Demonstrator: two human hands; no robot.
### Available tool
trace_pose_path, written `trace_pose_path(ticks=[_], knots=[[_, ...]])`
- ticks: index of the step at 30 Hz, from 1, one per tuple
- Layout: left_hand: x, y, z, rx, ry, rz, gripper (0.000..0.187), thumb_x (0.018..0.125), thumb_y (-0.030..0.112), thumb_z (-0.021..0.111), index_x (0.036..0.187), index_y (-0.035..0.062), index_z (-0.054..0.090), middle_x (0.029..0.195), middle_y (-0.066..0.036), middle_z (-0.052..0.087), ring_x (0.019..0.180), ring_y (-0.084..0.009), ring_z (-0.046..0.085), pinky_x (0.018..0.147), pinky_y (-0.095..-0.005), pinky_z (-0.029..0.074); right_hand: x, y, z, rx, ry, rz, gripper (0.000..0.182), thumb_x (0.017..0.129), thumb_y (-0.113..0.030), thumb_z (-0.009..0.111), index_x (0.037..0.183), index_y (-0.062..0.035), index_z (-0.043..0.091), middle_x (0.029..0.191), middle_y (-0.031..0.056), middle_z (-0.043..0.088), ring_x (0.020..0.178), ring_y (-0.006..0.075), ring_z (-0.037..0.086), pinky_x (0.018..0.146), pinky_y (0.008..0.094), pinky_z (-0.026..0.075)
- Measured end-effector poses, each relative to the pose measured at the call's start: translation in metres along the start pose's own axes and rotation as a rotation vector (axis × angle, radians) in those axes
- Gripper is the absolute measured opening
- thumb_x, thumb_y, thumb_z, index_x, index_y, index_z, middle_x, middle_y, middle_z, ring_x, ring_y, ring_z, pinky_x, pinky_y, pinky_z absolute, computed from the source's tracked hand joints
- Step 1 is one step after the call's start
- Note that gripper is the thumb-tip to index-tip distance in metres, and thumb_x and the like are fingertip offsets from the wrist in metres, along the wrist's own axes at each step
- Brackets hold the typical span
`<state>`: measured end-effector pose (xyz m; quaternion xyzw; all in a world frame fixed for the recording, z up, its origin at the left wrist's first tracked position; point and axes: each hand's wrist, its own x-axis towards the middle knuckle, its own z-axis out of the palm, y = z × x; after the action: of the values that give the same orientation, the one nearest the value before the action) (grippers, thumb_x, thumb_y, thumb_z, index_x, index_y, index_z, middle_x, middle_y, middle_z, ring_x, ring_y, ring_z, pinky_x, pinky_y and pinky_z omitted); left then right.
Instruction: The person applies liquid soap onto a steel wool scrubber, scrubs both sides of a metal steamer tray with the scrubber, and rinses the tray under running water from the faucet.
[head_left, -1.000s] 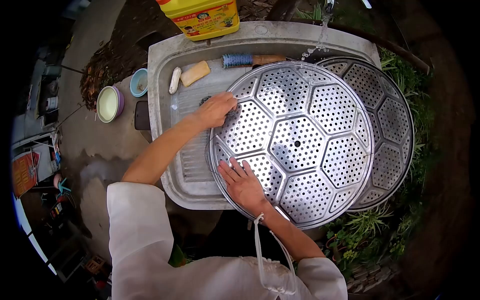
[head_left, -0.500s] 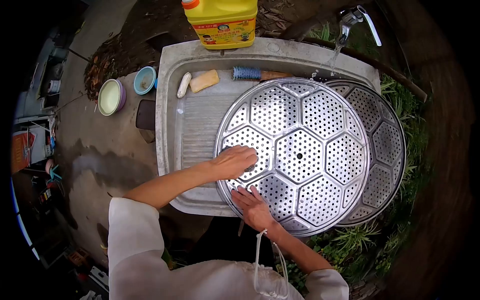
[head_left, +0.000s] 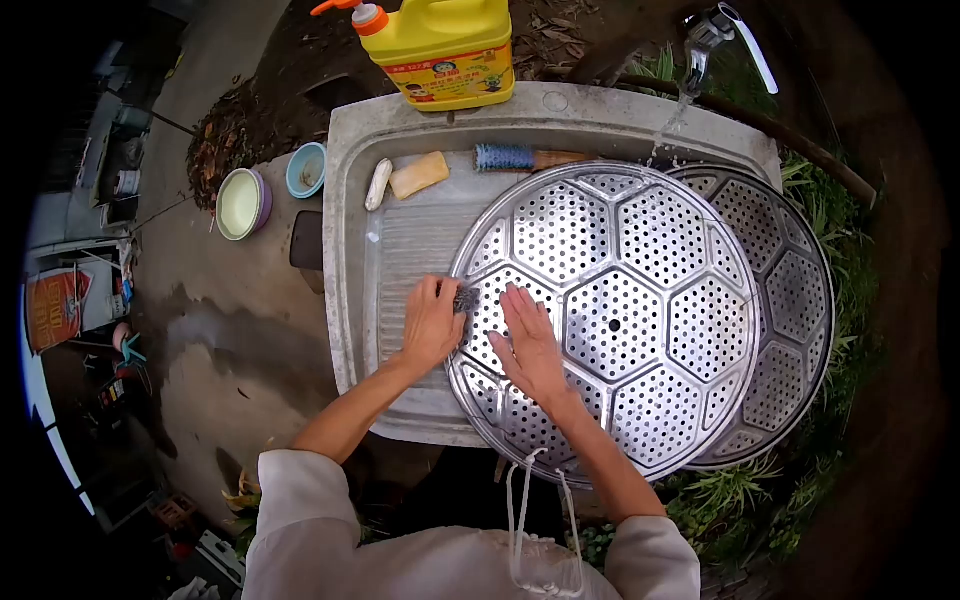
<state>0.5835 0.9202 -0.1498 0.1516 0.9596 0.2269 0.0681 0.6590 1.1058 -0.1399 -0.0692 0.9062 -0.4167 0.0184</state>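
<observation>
A large round metal steamer tray (head_left: 640, 300), full of small holes in a honeycomb pattern, lies tilted across a stone wash sink (head_left: 345, 200), its left rim over the ribbed washboard part. A second tray (head_left: 790, 300) of the same kind lies partly under it on the right.

The left hand (head_left: 432, 322) rests at the tray's left rim, its fingers (head_left: 428, 296) curled narrowly around a small dark scouring pad (head_left: 467, 298), which presses against the tray's edge. Most of the pad is hidden by the hand, so how tight the grip is cannot be told exactly.

The right hand (head_left: 528, 345) lies flat on the tray just beside the left, palm down, its fingers (head_left: 522, 305) stretched out and slightly spread, holding nothing and pressing on the perforated surface. The two hands are close together, with the pad between them.

At the back of the sink lie a pale bar of soap (head_left: 419, 175), a small white piece (head_left: 378, 184) next to it, and a scrub brush (head_left: 520, 157) with blue bristles and a wooden handle. A yellow detergent bottle (head_left: 445, 45) stands on the back ledge. A tap (head_left: 715, 35) at the upper right runs water onto the far edge of the trays. Two small bowls (head_left: 240, 203) sit on the ground left of the sink.
</observation>
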Motion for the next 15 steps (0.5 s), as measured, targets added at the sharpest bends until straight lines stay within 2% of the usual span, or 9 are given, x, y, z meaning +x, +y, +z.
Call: trace_pose_path(ticks=[1,2,4,6,8,10,14,15], knots=[[0.004,0.005,0.003,-0.010,-0.015,-0.005,0.041,0.077,0.009,0.062,0.116,0.0055,0.054,0.107,-0.020,0.050,0.101,-0.0376,0.051,0.086,-0.0469,0.042,0.001,-0.003,0.014,-0.356,-0.094,-0.040,0.069,0.097,-0.046,0.049,0.143,0.0047,0.040,0.152,0.0204,0.035,0.142,0.0315,0.031,0.118,0.0462,0.020],[0.026,0.005,0.010,-0.033,0.036,-0.032,0.035,0.077,0.008,0.060,0.111,0.0029,0.053,0.103,-0.021,0.051,0.097,-0.0397,0.052,0.083,-0.0486,0.043,-0.009,-0.009,0.021,-0.380,-0.188,-0.061,0.071,0.097,-0.048,0.047,0.145,0.0038,0.037,0.154,0.0187,0.032,0.144,0.0303,0.028,0.119,0.0456,0.019],[0.088,0.010,0.022,0.039,0.084,0.057,0.031,0.076,0.007,0.061,0.104,0.0027,0.052,0.102,-0.020,0.055,0.098,-0.0384,0.054,0.083,-0.0479,0.043,-0.015,-0.019,0.022,-0.441,-0.334,-0.079,0.076,0.098,-0.054,0.041,0.149,0.0012,0.030,0.158,0.0143,0.025,0.147,0.0268,0.021,0.120,0.0438,0.016],[0.153,0.024,0.037,0.119,0.035,0.168,0.030,0.075,0.007,0.062,0.103,0.0037,0.052,0.101,-0.018,0.058,0.100,-0.0367,0.056,0.083,-0.0478,0.043,-0.014,-0.018,0.021,-0.450,-0.359,-0.068,0.077,0.097,-0.054,0.041,0.150,0.0010,0.030,0.158,0.0141,0.025,0.147,0.0267,0.021,0.120,0.0437,0.016],[0.180,0.035,0.041,0.104,0.026,0.182,0.030,0.075,0.007,0.062,0.103,0.0039,0.052,0.102,-0.018,0.059,0.101,-0.0362,0.056,0.083,-0.0475,0.043,-0.011,-0.018,0.020,-0.462,-0.373,-0.058,0.078,0.097,-0.056,0.040,0.150,0.0006,0.029,0.159,0.0137,0.023,0.148,0.0259,0.019,0.120,0.0433,0.015],[0.171,0.029,0.039,0.061,0.031,0.193,0.030,0.075,0.006,0.062,0.104,0.0047,0.052,0.103,-0.018,0.059,0.101,-0.0359,0.056,0.084,-0.0476,0.043,-0.015,-0.018,0.020,-0.469,-0.361,-0.051,0.078,0.097,-0.056,0.040,0.151,0.0006,0.029,0.160,0.0135,0.023,0.148,0.0257,0.019,0.120,0.0431,0.015],[0.065,-0.009,0.006,0.065,-0.090,0.022,0.031,0.076,0.004,0.062,0.105,0.0055,0.050,0.104,-0.018,0.059,0.102,-0.0357,0.056,0.083,-0.0482,0.043,-0.014,-0.019,0.021,-0.464,-0.342,-0.075,0.079,0.097,-0.057,0.039,0.151,0.0006,0.028,0.160,0.0130,0.023,0.148,0.0254,0.019,0.120,0.0424,0.015],[0.064,-0.005,0.001,0.078,-0.090,0.025,0.031,0.076,0.004,0.062,0.105,0.0055,0.050,0.104,-0.018,0.059,0.102,-0.0357,0.056,0.083,-0.0482,0.043,-0.014,-0.019,0.020,-0.474,-0.358,-0.076,0.080,0.097,-0.057,0.039,0.151,0.0006,0.028,0.160,0.0130,0.023,0.148,0.0254,0.020,0.120,0.0424,0.015]])
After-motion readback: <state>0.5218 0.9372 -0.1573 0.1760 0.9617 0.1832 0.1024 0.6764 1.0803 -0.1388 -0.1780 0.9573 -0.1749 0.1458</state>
